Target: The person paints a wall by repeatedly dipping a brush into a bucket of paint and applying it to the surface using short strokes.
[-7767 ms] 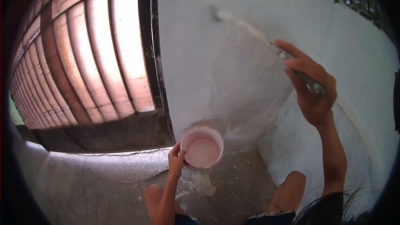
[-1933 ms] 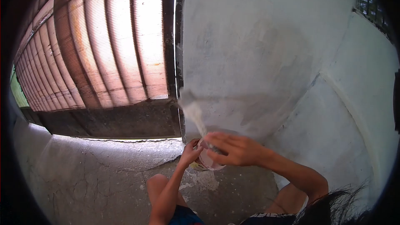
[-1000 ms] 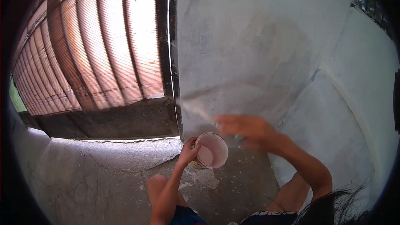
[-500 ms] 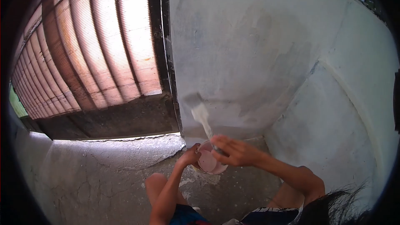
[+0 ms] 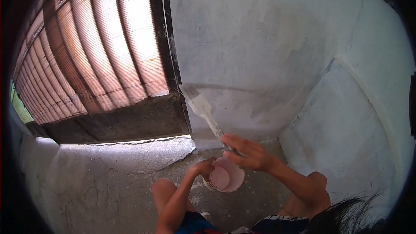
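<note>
A paintbrush (image 5: 207, 115) with a long, paint-smeared handle is gripped by my right hand (image 5: 249, 151), its bristles against the pale wall (image 5: 255, 52) beside the dark door frame. Below it, my left hand (image 5: 203, 167) holds the rim of a small bucket (image 5: 234, 182) on its left side. Pale pinkish paint shows inside the bucket, which is tilted a little. My right hand is just above the bucket's far right rim.
On the left stands a door of ribbed, light-letting panels (image 5: 99, 39) with a dark lower board (image 5: 125, 123). Cracked concrete floor (image 5: 99, 190) lies below. A second wall (image 5: 346, 125) meets the first on the right. My bent knees flank the bucket.
The brush has moved left and up toward the door frame. The bucket and my left hand have shifted slightly down and right in view, and more of the bucket's inside shows.
</note>
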`<act>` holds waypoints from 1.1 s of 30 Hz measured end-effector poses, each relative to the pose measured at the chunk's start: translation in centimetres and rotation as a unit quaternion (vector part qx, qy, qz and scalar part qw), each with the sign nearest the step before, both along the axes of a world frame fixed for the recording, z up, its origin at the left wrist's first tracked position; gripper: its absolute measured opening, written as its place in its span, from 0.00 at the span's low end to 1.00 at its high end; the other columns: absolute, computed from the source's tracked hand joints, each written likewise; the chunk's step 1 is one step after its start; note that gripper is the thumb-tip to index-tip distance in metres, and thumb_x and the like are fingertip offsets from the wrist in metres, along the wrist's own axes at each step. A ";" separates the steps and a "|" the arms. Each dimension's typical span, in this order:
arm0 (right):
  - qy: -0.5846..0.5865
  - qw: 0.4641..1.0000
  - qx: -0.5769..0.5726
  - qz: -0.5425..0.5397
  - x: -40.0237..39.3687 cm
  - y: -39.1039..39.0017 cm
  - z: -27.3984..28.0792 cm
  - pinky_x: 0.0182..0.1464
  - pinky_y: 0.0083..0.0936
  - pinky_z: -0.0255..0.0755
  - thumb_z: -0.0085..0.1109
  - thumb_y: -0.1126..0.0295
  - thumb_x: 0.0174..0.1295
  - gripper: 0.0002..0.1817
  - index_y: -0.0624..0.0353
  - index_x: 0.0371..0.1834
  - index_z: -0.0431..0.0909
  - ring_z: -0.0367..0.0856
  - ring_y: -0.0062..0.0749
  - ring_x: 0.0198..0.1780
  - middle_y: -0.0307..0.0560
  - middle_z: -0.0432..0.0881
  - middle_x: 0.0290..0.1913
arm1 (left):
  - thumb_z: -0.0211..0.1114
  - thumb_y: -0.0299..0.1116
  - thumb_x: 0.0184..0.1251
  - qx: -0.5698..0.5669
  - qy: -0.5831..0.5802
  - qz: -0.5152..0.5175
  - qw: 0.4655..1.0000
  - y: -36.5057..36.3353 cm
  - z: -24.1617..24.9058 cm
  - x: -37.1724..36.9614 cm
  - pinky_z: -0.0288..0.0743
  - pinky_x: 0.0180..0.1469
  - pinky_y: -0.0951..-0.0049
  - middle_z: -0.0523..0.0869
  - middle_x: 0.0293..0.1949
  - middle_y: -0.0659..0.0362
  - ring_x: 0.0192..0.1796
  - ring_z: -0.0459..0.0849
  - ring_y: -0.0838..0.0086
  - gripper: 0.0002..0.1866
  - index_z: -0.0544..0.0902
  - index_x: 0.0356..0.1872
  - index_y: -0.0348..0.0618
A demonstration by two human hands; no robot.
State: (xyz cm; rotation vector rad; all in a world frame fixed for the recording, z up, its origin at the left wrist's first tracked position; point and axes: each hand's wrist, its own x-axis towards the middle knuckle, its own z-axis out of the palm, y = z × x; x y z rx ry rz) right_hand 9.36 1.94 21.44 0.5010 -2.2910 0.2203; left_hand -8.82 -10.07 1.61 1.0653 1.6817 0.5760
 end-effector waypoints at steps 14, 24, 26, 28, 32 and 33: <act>-0.209 0.976 -0.058 -0.007 -0.1 2.5 -8.7 0.60 0.34 0.74 0.56 0.74 0.59 0.17 0.57 0.53 0.76 0.76 0.47 0.62 0.56 0.73 0.63 | 0.49 0.25 0.63 -0.027 -0.020 -0.006 0.999 -1.1 2.5 0.3 0.87 0.30 0.63 0.79 0.53 0.38 0.37 0.88 0.53 0.30 0.59 0.68 0.41; 0.006 0.993 0.041 -0.109 3.7 1.3 -2.0 0.62 0.38 0.74 0.59 0.76 0.56 0.15 0.56 0.48 0.75 0.76 0.48 0.62 0.57 0.75 0.61 | 0.48 0.24 0.63 -0.028 -0.048 0.018 0.998 -0.4 -0.7 -0.8 0.85 0.30 0.62 0.79 0.54 0.39 0.35 0.88 0.56 0.31 0.57 0.70 0.42; -0.049 0.991 0.033 -0.117 3.8 1.6 -4.3 0.60 0.37 0.75 0.59 0.76 0.56 0.14 0.57 0.47 0.76 0.76 0.48 0.61 0.57 0.75 0.61 | 0.50 0.25 0.62 -0.020 -0.058 0.036 0.997 -0.1 -0.8 -0.8 0.85 0.31 0.61 0.79 0.54 0.40 0.35 0.88 0.57 0.30 0.59 0.69 0.43; -0.105 0.986 0.025 -0.124 4.1 2.2 -7.0 0.58 0.36 0.77 0.58 0.76 0.57 0.13 0.57 0.47 0.76 0.77 0.49 0.61 0.57 0.75 0.60 | 0.51 0.25 0.62 0.007 -0.042 0.026 0.999 0.1 -1.9 -1.1 0.85 0.32 0.62 0.79 0.54 0.41 0.35 0.88 0.57 0.29 0.60 0.68 0.43; -0.209 0.973 -0.029 -0.094 5.2 3.3 -9.2 0.60 0.34 0.74 0.56 0.75 0.59 0.15 0.56 0.50 0.76 0.74 0.46 0.64 0.53 0.73 0.63 | 0.53 0.27 0.62 0.002 -0.050 0.028 0.998 0.8 -1.0 -1.0 0.85 0.31 0.62 0.80 0.53 0.42 0.35 0.88 0.57 0.28 0.63 0.66 0.43; -0.231 0.968 -0.042 -0.091 5.2 3.3 -8.6 0.62 0.34 0.73 0.56 0.73 0.59 0.15 0.56 0.50 0.76 0.72 0.44 0.65 0.52 0.72 0.65 | 0.53 0.27 0.62 0.004 -0.050 0.026 0.998 1.1 -1.5 -1.1 0.85 0.31 0.62 0.80 0.53 0.42 0.35 0.88 0.57 0.28 0.63 0.66 0.43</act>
